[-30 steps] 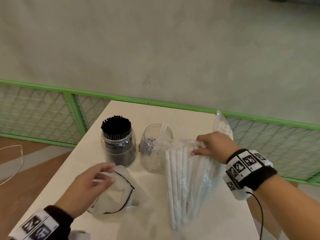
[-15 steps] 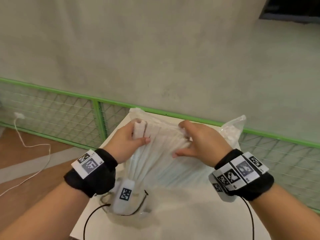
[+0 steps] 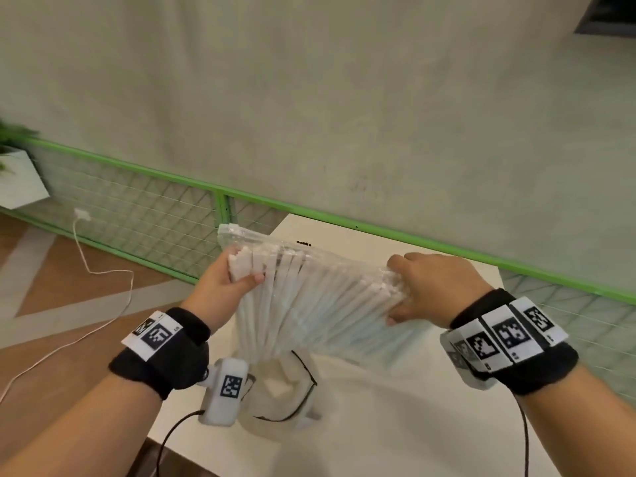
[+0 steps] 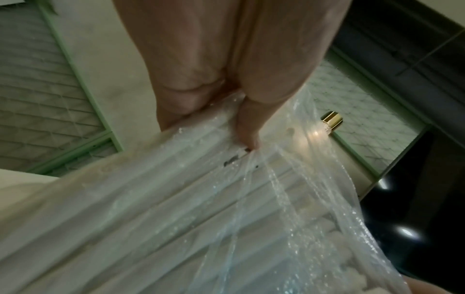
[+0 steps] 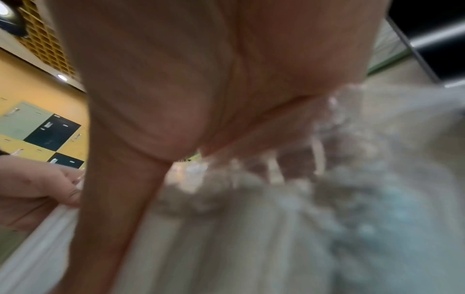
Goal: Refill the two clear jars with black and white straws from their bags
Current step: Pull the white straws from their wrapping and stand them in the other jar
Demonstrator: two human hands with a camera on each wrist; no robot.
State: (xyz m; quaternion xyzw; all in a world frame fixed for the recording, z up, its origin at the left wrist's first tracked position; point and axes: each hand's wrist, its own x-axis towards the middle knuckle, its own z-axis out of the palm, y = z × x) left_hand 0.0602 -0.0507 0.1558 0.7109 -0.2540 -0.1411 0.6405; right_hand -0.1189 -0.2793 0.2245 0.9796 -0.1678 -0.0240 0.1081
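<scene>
Since half a second earlier both hands had drawn apart, fanning the bag of white straws (image 3: 309, 297) wider above the table (image 3: 395, 401); a second back the left hand lay near the emptied bag (image 3: 285, 383) and only the right held the straws.

Head view: left hand (image 3: 223, 290) gripped the bag's upper left end, thumb across the straw tips, fingers curled behind. Right hand (image 3: 437, 287) gripped the opposite end, fingers curled over bunched plastic, thumb below. The bag hung off the table between the 2 hands, straw ends fanned, lower end converging toward the emptied bag with its black-edged rim on the tabletop. The 2 jars were hidden behind the raised bag.

Left wrist view: thumb and fingers (image 4: 249, 127) pinched the clear film against the straws; wrinkled plastic trailed away. A gold cylinder (image 4: 332, 121) by the mesh fence showed only here.

Right wrist view: blurred; palm (image 5: 201, 79) closed on crumpled plastic; the left hand's fingertips (image 5: 62, 189) showed at the frame's left edge, with yellow and dark lockers (image 5: 42, 129) behind.

Head view alone showed a white cable (image 3: 103, 270) on the floor.
</scene>
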